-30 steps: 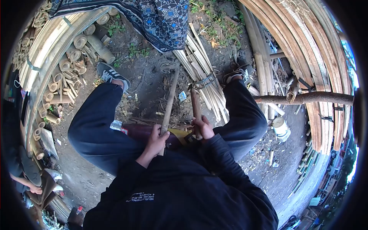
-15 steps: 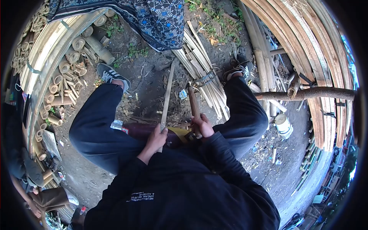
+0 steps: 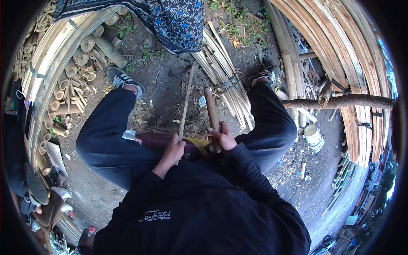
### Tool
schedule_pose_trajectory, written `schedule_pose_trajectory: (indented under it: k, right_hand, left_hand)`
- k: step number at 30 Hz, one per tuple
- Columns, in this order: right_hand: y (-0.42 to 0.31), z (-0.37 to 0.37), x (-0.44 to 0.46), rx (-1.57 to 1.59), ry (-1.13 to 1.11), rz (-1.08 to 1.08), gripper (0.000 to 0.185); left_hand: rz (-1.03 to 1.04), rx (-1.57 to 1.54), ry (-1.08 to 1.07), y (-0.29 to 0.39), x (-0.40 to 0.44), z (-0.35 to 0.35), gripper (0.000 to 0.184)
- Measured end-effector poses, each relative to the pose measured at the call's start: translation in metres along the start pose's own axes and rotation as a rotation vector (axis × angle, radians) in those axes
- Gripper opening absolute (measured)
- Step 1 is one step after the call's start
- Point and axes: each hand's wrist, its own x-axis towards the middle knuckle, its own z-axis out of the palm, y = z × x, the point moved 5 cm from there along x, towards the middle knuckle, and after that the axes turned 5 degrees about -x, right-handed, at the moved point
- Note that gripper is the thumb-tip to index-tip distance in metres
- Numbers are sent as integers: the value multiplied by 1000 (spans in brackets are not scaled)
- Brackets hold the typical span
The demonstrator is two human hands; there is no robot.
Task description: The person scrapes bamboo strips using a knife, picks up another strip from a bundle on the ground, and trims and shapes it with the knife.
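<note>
Left hand (image 3: 174, 149): closed round a thin pale strip (image 3: 186, 102), near its lower end; a short stub shows below the grip. Right hand (image 3: 223, 137): closed round a thicker brown wooden piece (image 3: 212, 108), thumb laid across it.

Position: both lengths are held in front of the lap, between the spread knees, over a maroon surface (image 3: 156, 143) with a yellow patch (image 3: 197, 145).

Orientation: strip's long axis runs away from the body, far end leaning slightly right and pointing toward a bound bundle of pale strips (image 3: 219, 68) on the ground (image 3: 163, 91). Brown piece also points away, far end leaning slightly left. The two axes converge outward; the lengths stay apart along their visible extent. Brown piece is clearly the shorter in view.

Writing: pale lettering on the dark top (image 3: 199, 204) appears upside down; "DREAM BELIEVE" and "& ACHIEVE" are readable, plus a line beginning "NEUELUTHERCL", its end unclear. White bucket (image 3: 313, 138) beyond the right knee bears markings too small to read. Left shoe (image 3: 123, 79) carries white stripes; no brand name can be made out.
</note>
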Motion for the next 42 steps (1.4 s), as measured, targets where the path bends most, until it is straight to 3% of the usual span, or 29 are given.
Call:
schedule_pose_trajectory:
  k: [1, 3, 9, 14, 18, 21, 24, 26, 29, 42]
  right_hand:
    - [-3, 3, 0, 36, -26, -25, 45]
    - [-4, 6, -1, -9, -33, 4, 46]
    - [-8, 17, -18, -241, -7, 102, 46]
    - [-3, 19, -18, -316, -60, -73, 51]
    - [-2, 21, -23, -332, -164, 12, 54]
    - [-18, 28, -32, -435, -179, -57, 58]
    - [-18, 29, -39, -446, -231, 50, 66]
    - [-19, 29, -38, -590, -219, -246, 73]
    - [-22, 25, -43, -612, -248, -128, 81]
    - [-45, 38, -52, -702, -211, -67, 74]
  left_hand:
    - [86, -77, 79, 1, 6, -6, 18]
    - [176, -161, 163, -4, 15, -13, 18]
    - [98, -186, 145, -17, 23, -10, 26]
    - [9, -484, -21, 7, 3, 1, 13]
    - [33, -480, -43, 11, 0, 3, 12]
    - [27, -499, -40, 15, -6, 5, 13]
    - [13, -515, -49, 12, -9, 7, 13]
    - [77, -442, -24, 13, -7, 7, 20]
    - [89, -394, -23, 16, -9, 8, 23]
    - [98, -451, -78, 20, -9, 3, 18]
